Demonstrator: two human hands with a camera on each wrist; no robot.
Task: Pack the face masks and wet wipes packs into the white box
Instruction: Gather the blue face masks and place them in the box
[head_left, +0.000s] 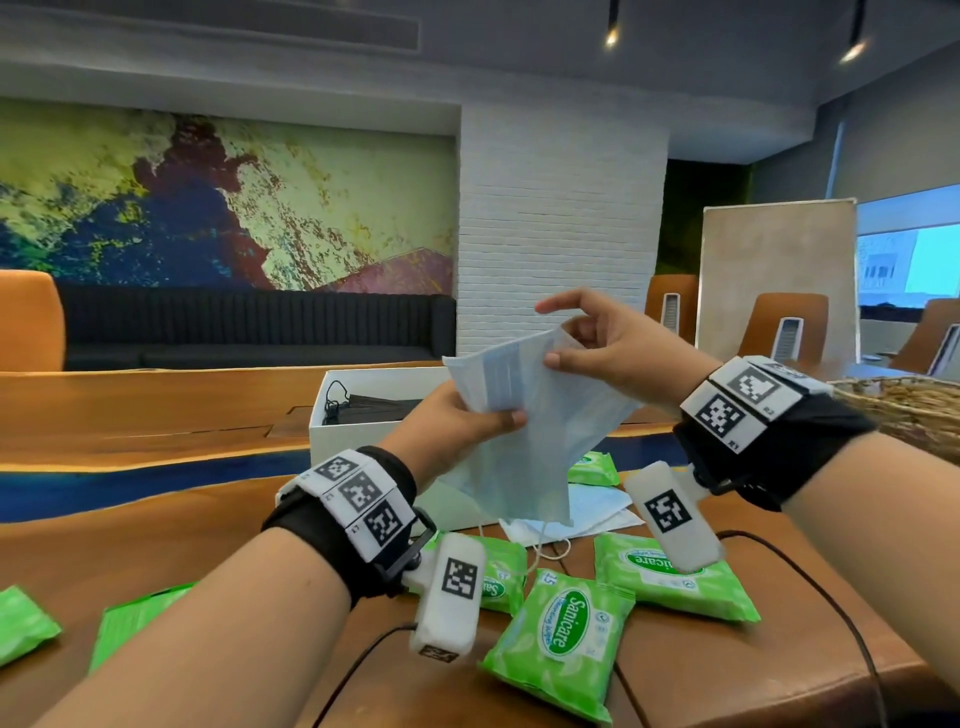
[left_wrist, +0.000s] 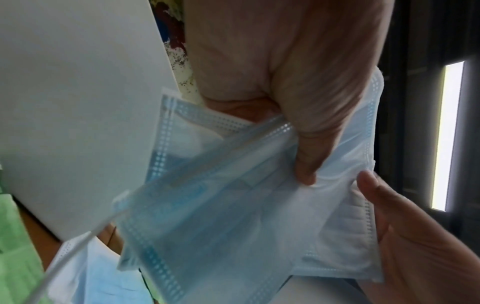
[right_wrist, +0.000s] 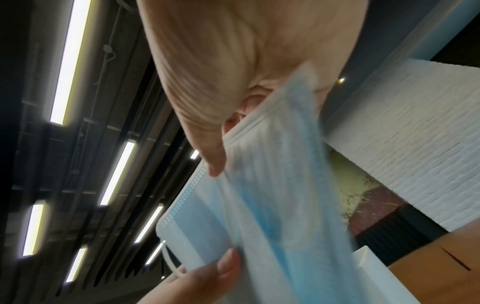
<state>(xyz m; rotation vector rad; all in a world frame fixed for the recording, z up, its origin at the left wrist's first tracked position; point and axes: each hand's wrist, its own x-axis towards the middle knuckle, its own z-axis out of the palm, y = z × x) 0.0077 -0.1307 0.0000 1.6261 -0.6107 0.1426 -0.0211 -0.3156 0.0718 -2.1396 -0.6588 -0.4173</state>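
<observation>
I hold a bunch of light blue face masks (head_left: 524, 441) in the air in front of the white box (head_left: 343, 431). My left hand (head_left: 457, 421) grips their lower left part, thumb on top (left_wrist: 306, 160). My right hand (head_left: 582, 343) pinches the upper edge, its index finger stretched out. The same blue face masks (right_wrist: 272, 205) fill the right wrist view. Black masks (head_left: 374, 405) lie inside the box. More pale masks (head_left: 582, 514) lie on the table under the hanging ones. Several green wet wipes packs (head_left: 561, 639) lie on the wooden table (head_left: 727, 675) near me.
Two more green packs (head_left: 21, 623) lie at the table's left edge, another (head_left: 595, 467) beside the box. A wicker basket (head_left: 904, 410) stands at the right. Black cables (head_left: 810, 571) run over the table. Orange chairs (head_left: 784, 327) stand behind.
</observation>
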